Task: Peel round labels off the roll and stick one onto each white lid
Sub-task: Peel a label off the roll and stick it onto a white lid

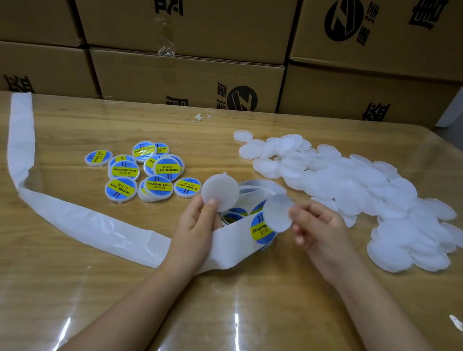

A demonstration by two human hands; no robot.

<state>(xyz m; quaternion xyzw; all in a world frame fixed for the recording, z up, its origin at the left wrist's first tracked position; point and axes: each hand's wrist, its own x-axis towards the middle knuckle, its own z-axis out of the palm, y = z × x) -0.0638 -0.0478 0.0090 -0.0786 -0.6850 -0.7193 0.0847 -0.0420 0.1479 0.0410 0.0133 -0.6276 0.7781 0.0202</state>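
Note:
My left hand pinches a bare white lid upright by its lower edge, above the label roll. My right hand holds a round label by its edge, its pale back side facing me, just right of the lid. On the roll's strip, a blue and yellow label reading "SOLDERING PASTE" shows below the peeled one. A heap of bare white lids lies to the right. Several labelled lids lie in a cluster to the left.
A long strip of empty white backing paper trails from the roll leftwards and curves up to the far left table edge. The wooden table is covered in clear film. Stacked cardboard boxes wall off the far side.

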